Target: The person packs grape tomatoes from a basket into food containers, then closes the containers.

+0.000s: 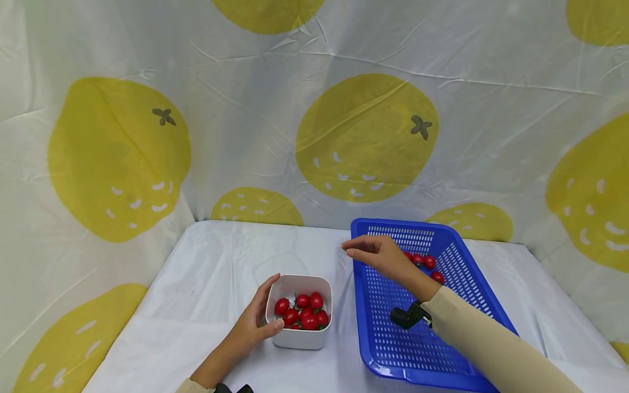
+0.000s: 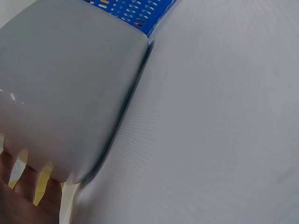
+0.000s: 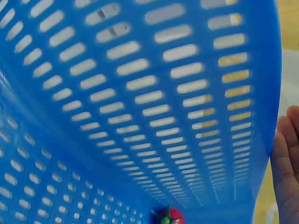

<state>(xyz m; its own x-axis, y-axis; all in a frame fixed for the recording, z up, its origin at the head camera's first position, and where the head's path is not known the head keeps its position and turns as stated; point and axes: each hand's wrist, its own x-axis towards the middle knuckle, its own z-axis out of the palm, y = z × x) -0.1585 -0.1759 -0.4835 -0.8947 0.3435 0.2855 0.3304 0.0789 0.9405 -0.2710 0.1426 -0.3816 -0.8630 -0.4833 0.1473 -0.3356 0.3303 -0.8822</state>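
A white square plastic container (image 1: 297, 339) stands on the cloth, with several red cherry tomatoes (image 1: 308, 322) inside. My left hand (image 1: 255, 314) holds it from the left, thumb at the near corner and fingers along the far left side. In the left wrist view those fingers (image 2: 24, 193) lie against the container's wall (image 2: 70, 84). Over the left rim of the blue basket (image 1: 361, 305) hovers my right hand (image 1: 378, 254), fingers extended with a slight bend and nothing visible between them. Several cherry tomatoes (image 1: 429, 262) lie in the basket's far part, some hidden by that hand.
A white cloth (image 1: 221, 262) covers the table. Behind it hangs a white curtain (image 1: 245, 125) printed with yellow fruit. The basket's perforated wall (image 3: 154, 98) rises beside my right hand. A narrow strip of cloth separates container and basket.
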